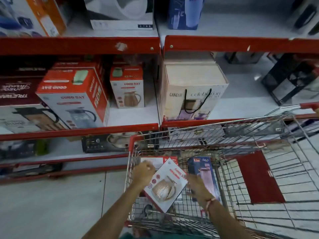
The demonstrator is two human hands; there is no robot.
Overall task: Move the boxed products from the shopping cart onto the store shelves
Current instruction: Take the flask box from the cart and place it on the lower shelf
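Red-edged shelves [79, 131] above tiled floor [51, 204] — wire cart [224, 169] alongside; left hand [143, 173] and right hand [196, 185] clasp Good Day kettle box [165, 185] edges.

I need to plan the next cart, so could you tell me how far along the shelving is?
Done: several kettle boxes already stand on the middle shelf. In hand: the left hand and right hand are gripping a white kettle box inside the cart. Left: a blue bottle box and another red-and-white box remain in the cart.
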